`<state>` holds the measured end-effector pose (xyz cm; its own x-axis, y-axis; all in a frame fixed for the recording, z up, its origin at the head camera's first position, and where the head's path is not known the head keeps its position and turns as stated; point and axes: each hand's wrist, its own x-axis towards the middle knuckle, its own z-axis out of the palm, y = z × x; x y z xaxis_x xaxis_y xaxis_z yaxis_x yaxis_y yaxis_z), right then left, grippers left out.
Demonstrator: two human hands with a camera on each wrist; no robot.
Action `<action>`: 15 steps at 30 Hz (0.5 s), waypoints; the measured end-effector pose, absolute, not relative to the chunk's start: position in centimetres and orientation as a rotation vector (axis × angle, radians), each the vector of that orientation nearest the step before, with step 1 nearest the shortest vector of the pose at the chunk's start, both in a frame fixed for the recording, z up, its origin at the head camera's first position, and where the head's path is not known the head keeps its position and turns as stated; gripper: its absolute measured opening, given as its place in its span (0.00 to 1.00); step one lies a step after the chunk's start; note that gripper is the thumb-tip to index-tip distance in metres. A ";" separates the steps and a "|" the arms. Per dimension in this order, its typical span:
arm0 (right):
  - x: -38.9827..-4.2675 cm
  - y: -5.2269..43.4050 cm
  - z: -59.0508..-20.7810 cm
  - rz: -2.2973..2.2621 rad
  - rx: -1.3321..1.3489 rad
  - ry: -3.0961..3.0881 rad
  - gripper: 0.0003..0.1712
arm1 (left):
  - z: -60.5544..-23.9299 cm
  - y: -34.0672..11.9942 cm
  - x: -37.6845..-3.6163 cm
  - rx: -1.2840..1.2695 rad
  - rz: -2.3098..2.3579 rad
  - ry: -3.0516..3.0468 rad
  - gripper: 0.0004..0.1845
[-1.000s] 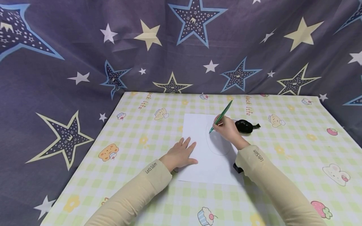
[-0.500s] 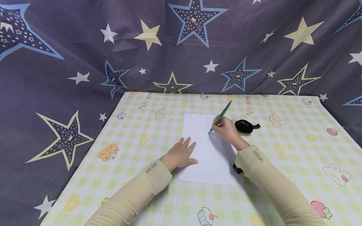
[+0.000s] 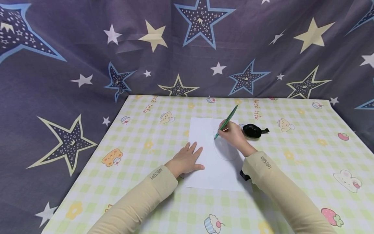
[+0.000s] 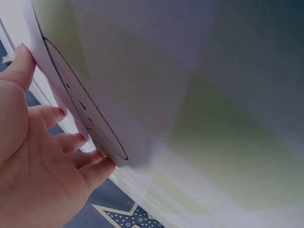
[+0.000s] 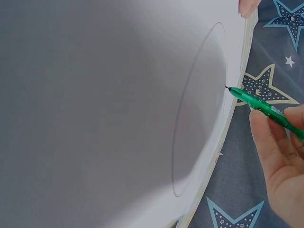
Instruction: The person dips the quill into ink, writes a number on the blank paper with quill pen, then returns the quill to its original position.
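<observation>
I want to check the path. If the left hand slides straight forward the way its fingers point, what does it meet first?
Probably only more of the white paper: the left hand lies flat on its left edge, fingers pointing up-right. The green pen seems further right, off that line.

Looks like a makeshift setup in someone's home, not a lab or office. The surface is covered with a pale green and yellow checked tablecloth (image 3: 306, 149) printed with cartoon bears, cupcakes and strawberries, very kids'-room. Behind and round the sides hangs a dark grey fabric backdrop with blue, cream and white stars (image 3: 87, 48), creased like a bedsheet or curtain draped up to screen off the corner.
</observation>
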<state>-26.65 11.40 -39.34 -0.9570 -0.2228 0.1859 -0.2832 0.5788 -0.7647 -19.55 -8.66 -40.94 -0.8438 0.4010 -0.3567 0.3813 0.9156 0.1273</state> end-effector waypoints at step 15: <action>-26.3 11.1 -39.2 1.320 0.473 -2.740 0.03 | -40.8 -8.6 -19.6 0.564 0.047 2.700 0.42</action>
<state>-26.30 11.14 -39.17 -0.9508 -0.2462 0.1881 -0.3006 0.5853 -0.7531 -19.59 -8.60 -40.78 -0.8469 0.3924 -0.3590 0.3795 0.9188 0.1088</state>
